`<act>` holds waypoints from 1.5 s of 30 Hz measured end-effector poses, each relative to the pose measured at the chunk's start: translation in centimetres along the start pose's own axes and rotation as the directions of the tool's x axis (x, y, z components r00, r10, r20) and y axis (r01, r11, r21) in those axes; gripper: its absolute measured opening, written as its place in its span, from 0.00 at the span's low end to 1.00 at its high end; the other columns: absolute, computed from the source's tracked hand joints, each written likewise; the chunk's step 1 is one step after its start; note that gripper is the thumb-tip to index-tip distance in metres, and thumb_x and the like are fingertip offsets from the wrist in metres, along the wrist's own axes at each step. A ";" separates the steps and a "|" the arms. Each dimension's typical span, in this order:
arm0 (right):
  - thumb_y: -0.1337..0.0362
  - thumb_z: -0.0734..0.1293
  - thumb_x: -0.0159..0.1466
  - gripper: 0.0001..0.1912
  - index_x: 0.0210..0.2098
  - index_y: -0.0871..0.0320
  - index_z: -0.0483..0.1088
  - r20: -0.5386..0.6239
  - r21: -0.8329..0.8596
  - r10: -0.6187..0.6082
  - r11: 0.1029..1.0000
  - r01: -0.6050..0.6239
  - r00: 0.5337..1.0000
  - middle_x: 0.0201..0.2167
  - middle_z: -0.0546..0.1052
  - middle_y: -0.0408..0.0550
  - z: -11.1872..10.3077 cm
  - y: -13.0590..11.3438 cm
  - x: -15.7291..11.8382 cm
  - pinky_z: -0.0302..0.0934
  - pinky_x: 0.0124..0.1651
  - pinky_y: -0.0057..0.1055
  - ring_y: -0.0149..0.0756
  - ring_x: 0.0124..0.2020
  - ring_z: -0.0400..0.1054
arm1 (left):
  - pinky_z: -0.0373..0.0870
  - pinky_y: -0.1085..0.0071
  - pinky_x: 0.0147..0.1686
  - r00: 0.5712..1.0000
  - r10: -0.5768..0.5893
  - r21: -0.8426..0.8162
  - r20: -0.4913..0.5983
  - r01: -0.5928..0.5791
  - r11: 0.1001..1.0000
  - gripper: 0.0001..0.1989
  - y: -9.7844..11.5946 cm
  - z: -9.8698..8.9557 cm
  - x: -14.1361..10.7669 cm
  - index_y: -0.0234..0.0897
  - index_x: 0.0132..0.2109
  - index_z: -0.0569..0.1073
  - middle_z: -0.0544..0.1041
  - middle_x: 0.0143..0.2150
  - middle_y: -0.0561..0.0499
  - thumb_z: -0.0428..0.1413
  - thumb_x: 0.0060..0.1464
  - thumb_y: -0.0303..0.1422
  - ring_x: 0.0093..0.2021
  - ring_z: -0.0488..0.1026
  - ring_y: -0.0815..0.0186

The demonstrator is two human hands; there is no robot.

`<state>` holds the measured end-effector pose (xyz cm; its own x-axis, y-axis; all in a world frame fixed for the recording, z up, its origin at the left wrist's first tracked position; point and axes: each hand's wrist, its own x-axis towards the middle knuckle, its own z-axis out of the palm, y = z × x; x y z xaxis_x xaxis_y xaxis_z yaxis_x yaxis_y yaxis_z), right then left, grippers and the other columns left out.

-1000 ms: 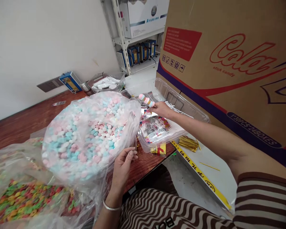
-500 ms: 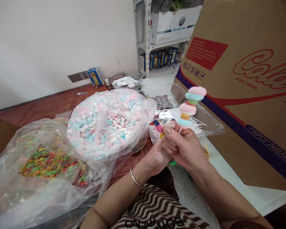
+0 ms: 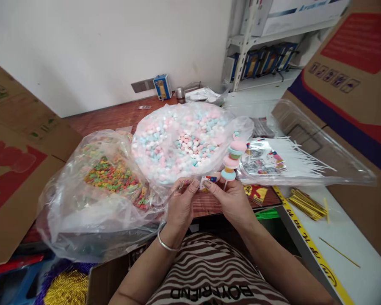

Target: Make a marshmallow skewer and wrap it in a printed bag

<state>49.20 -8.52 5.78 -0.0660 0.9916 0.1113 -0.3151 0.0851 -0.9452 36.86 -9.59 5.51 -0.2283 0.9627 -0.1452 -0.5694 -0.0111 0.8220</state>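
Note:
My right hand [image 3: 238,203] is closed around the white stick of a marshmallow skewer [image 3: 231,163], which stands upright with pink and blue discs and ring-shaped pieces between them. The same hand's thumb and finger pinch the edge of a small printed plastic bag [image 3: 205,183]. On the bag's other side, my left hand [image 3: 181,205], with a bangle at its wrist, pinches it too. Most of the bag is hidden by my fingers, and I cannot tell whether its mouth is parted. Just behind the hands lies a large clear bag of pastel marshmallows [image 3: 190,146].
A clear bag of coloured cereal rings [image 3: 111,173] lies at the left. To the right, a clear plastic tray [image 3: 352,176] holds printed bags [image 3: 263,156] and white sticks [image 3: 305,159]. Gold twist ties [image 3: 306,204] lie on the white table. Cardboard boxes [image 3: 15,148] flank both sides.
The view has swung, showing more on the left and below. The skewer is lower and nearer the marshmallow bag. My hands have moved apart, with the small bag pinched between them.

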 end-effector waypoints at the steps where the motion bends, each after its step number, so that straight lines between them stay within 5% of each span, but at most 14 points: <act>1: 0.51 0.76 0.58 0.15 0.37 0.54 0.80 0.015 -0.032 0.004 0.999 -0.004 1.000 0.39 0.83 0.47 0.4 0.2 0.0 0.68 0.56 0.43 0.42 0.43 0.76 | 0.75 0.69 0.42 1.000 0.012 0.022 0.026 -0.012 1.000 0.16 0.3 -0.8 -0.2 0.37 0.34 0.78 0.80 0.34 0.53 0.73 0.41 0.38 0.36 0.77 0.67; 4: 0.50 0.76 0.58 0.15 0.37 0.54 0.80 0.054 -0.138 0.027 0.990 -0.019 0.998 0.36 0.83 0.47 1.3 0.8 -0.1 0.70 0.52 0.42 0.42 0.39 0.76 | 0.76 0.65 0.44 0.998 0.000 0.113 0.062 -0.007 0.994 0.19 1.0 -2.9 -0.4 0.37 0.40 0.80 0.82 0.37 0.49 0.71 0.44 0.42 0.39 0.79 0.62; 7: 0.49 0.75 0.58 0.15 0.32 0.55 0.79 0.084 -0.217 0.023 0.976 -0.005 0.996 0.29 0.81 0.45 1.8 1.4 -0.1 0.71 0.44 0.38 0.41 0.33 0.74 | 0.75 0.64 0.47 0.999 0.044 0.147 -0.033 -0.038 0.988 0.17 0.9 -4.1 0.0 0.36 0.33 0.79 0.81 0.32 0.49 0.72 0.42 0.42 0.40 0.79 0.61; 13: 0.46 0.73 0.60 0.18 0.29 0.56 0.78 0.055 -0.278 0.043 0.960 -0.026 0.998 0.28 0.79 0.45 2.7 2.8 0.2 0.69 0.44 0.39 0.42 0.34 0.73 | 0.75 0.64 0.47 0.965 0.093 0.044 -0.245 -0.085 0.995 0.26 -0.6 -4.0 0.9 0.38 0.32 0.72 0.78 0.31 0.55 0.76 0.31 0.44 0.40 0.78 0.64; 19: 0.45 0.75 0.57 0.20 0.31 0.56 0.78 0.039 -0.182 0.116 0.977 -0.108 0.992 0.28 0.80 0.47 2.7 3.1 0.1 0.71 0.45 0.39 0.44 0.37 0.75 | 0.74 0.66 0.49 0.958 0.119 0.063 -0.263 -0.106 0.992 0.26 -1.4 -4.0 1.6 0.40 0.37 0.72 0.78 0.35 0.55 0.75 0.34 0.43 0.45 0.77 0.63; 23: 0.49 0.75 0.58 0.17 0.35 0.58 0.79 0.028 -0.207 0.105 0.974 -0.097 0.994 0.34 0.83 0.49 2.5 3.1 0.2 0.71 0.46 0.40 0.43 0.38 0.77 | 0.71 0.73 0.36 0.985 0.052 0.034 -0.167 -0.047 0.998 0.24 -0.9 -4.2 1.6 0.38 0.36 0.71 0.74 0.29 0.57 0.75 0.37 0.42 0.33 0.74 0.71; 29: 0.51 0.74 0.60 0.17 0.40 0.58 0.78 0.088 -0.251 0.046 0.968 -0.022 0.995 0.36 0.83 0.48 1.7 3.1 -0.1 0.70 0.45 0.37 0.42 0.39 0.76 | 0.58 0.80 0.20 0.976 -0.166 -0.254 -0.140 0.127 0.959 0.27 0.2 -5.1 2.4 0.35 0.30 0.67 0.67 0.23 0.62 0.78 0.32 0.36 0.19 0.60 0.80; 33: 0.60 0.69 0.66 0.07 0.34 0.57 0.74 0.108 -0.564 -0.139 0.807 0.176 0.984 0.30 0.75 0.45 0.1 2.5 -1.1 0.63 0.35 0.30 0.34 0.31 0.69 | 0.57 0.80 0.19 0.949 -0.264 -0.437 -0.170 0.167 0.884 0.22 0.6 -5.9 3.5 0.35 0.28 0.66 0.65 0.21 0.61 0.73 0.45 0.36 0.19 0.59 0.80; 37: 0.68 0.61 0.71 0.08 0.37 0.57 0.72 0.245 -0.648 -0.248 0.678 0.349 0.937 0.31 0.72 0.44 -1.5 2.0 -2.4 0.61 0.37 0.28 0.31 0.32 0.67 | 0.55 0.79 0.18 0.937 -0.268 -0.510 -0.223 0.122 0.851 0.17 1.2 -6.2 4.1 0.35 0.28 0.67 0.67 0.22 0.60 0.69 0.53 0.34 0.18 0.58 0.80; 45: 0.71 0.61 0.71 0.08 0.40 0.57 0.71 0.317 -0.689 -0.262 0.597 0.411 0.911 0.31 0.70 0.44 -2.5 1.5 -3.4 0.61 0.36 0.27 0.31 0.31 0.66 | 0.56 0.80 0.19 0.956 -0.254 -0.473 -0.147 0.158 0.867 0.21 0.8 -5.6 4.0 0.34 0.27 0.68 0.66 0.21 0.60 0.73 0.44 0.36 0.19 0.57 0.80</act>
<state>51.28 -11.52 3.22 -0.2779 0.8506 0.4463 0.4373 0.5257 -0.7297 31.06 -7.31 2.49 -0.1896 0.8832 -0.4289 -0.9030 0.0146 0.4294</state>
